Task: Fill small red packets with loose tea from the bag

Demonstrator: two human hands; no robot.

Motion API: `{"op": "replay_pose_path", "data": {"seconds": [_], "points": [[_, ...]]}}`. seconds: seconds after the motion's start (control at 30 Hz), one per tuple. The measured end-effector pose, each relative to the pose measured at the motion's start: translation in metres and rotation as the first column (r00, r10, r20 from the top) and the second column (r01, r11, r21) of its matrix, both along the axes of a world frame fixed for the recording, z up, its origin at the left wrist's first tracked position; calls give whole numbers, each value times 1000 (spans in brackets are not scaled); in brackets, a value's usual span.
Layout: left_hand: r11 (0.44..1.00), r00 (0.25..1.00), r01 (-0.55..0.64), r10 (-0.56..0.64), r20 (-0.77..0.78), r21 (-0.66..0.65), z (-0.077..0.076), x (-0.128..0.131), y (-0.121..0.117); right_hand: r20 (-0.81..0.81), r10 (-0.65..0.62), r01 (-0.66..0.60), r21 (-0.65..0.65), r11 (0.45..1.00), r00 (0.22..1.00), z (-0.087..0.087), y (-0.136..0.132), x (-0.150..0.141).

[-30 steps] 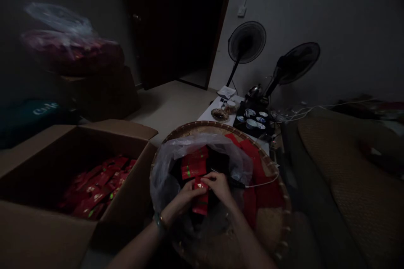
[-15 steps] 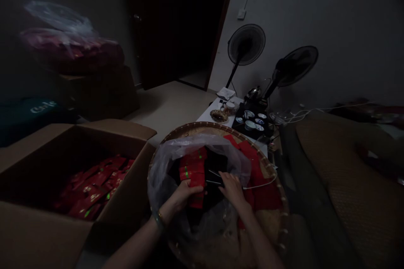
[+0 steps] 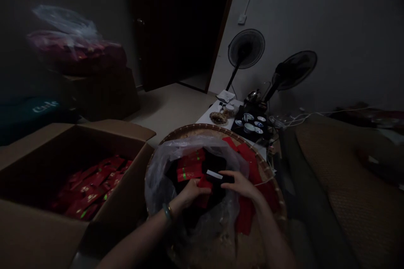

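Observation:
My left hand (image 3: pixel 191 193) is closed on a small red packet (image 3: pixel 205 183), its thumb across the front. Beside it lie more red packets (image 3: pixel 190 171) with green and gold print, on dark material inside a clear plastic bag (image 3: pixel 158 176). In my right hand (image 3: pixel 240 183), between thumb and fingers, is a black phone-like device (image 3: pixel 227 178) with a pale bright strip (image 3: pixel 214 174) on its near end. A white cable (image 3: pixel 265 182) runs from behind that hand to the right. Under everything sits a round woven tray (image 3: pixel 252 252), with flat red pieces (image 3: pixel 245 216) at its right.
An open cardboard box (image 3: pixel 120 201) of red packets (image 3: pixel 94 185) stands left. Beyond the tray, a low white table (image 3: pixel 205 113) holds a black tea tray with cups (image 3: pixel 249 127). Two fans (image 3: pixel 246 48) stand behind it. A bagged bundle (image 3: pixel 78 50) rests on a box at back left.
My right hand has turned and tilted the black device, so its pale strip now shows. My left hand and its packet have shifted slightly right, and the packets beside them have moved a little.

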State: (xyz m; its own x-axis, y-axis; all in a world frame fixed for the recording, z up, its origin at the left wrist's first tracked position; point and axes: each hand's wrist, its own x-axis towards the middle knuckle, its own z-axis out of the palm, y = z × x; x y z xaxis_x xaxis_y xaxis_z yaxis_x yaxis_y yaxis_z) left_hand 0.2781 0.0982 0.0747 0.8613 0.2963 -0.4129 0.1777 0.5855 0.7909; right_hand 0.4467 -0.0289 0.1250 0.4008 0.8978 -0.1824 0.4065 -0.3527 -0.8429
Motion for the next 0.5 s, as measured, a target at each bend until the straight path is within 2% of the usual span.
{"op": "replay_pose_path", "data": {"seconds": [0.23, 0.37, 0.5], "points": [[1000, 999, 11, -11, 40, -10, 1, 8, -7, 29, -42, 43, -26, 999, 999, -5, 3, -1], [999, 998, 23, -22, 56, -22, 2, 5, -6, 31, 6, -4, -37, 999, 1000, -1, 6, -6], [999, 1000, 28, -28, 7, -26, 2, 4, -6, 75, 25, -25, -6, 1000, 997, 1, 17, -12]]}}
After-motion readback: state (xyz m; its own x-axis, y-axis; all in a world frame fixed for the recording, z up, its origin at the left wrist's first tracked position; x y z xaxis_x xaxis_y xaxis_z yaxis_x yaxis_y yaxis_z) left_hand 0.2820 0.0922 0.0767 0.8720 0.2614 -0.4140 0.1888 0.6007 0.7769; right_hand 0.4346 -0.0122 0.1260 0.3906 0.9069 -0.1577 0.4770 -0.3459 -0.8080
